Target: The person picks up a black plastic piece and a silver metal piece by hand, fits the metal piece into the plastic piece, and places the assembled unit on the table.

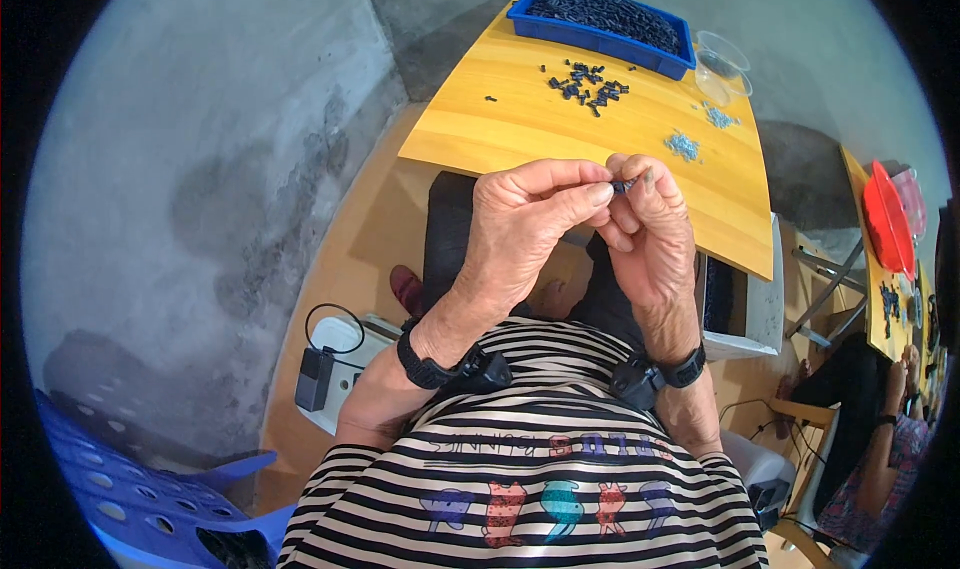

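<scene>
While my fingertips meet just above the near edge of the yellow table (500,134), as I look down on it, I have one small dark piece (622,186) caught between them. My left hand (510,229) pinches it with thumb and forefinger, the tips closed right up to it; my right hand (652,224) has its thumb and forefinger closed on the other end, the remaining fingers curled in. My wrists sit on my side of the table's edge, so my elbows swing free of the wood.

Toward the table's far edge stands the blue tray (640,58), heaped with dark pieces, its right end close to the clear cups (722,69) at the table's far right corner. A loose scatter of dark pieces (590,91) lies on the table before the tray, with one stray (490,98) off toward the left edge. Near the table's right edge are two small piles of pale blue bits (683,146). Plain wood runs between the scatter and the near edge, widest at the table's left. Below the table's right edge sits a white box (755,319).
</scene>
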Available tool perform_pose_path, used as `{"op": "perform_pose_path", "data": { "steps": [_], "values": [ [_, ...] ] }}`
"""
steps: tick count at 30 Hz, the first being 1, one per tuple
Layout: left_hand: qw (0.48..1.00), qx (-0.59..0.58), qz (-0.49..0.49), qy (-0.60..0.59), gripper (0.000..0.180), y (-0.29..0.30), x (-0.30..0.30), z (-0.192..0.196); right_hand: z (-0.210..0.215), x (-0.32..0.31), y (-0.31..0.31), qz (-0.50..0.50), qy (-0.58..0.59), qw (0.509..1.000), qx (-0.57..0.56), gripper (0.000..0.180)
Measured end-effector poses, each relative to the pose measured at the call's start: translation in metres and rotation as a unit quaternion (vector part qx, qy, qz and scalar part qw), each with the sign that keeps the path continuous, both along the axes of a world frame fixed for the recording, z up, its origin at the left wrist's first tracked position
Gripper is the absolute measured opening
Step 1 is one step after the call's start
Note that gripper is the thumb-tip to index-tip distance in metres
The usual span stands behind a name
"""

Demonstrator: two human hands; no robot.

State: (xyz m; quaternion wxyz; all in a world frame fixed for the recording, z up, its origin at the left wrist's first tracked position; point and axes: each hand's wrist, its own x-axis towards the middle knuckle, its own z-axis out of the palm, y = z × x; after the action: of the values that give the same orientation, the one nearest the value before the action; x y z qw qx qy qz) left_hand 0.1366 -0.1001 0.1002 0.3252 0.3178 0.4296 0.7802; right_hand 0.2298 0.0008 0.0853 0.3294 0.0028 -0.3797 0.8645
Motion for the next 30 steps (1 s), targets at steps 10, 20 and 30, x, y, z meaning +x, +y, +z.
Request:
{"op": "perform_pose_path", "data": {
  "steps": [10,20,30],
  "values": [
    [0.998,-0.003,-0.032,-0.058,0.016,0.0005,0.0029,0.0020,-0.0015,-0.0016,-0.0011,-0.049,0.005,0.998,0.037,0.015],
    [0.996,-0.044,-0.062,-0.053,0.022,0.0007,0.0014,0.0014,-0.0043,-0.0055,0.0022,-0.215,-0.022,0.955,0.204,0.009],
    [0.992,-0.069,-0.099,-0.025,0.025,-0.0004,-0.0016,0.0023,-0.0015,0.0019,0.0031,-0.226,-0.062,0.943,0.237,0.007]
  ]
}}
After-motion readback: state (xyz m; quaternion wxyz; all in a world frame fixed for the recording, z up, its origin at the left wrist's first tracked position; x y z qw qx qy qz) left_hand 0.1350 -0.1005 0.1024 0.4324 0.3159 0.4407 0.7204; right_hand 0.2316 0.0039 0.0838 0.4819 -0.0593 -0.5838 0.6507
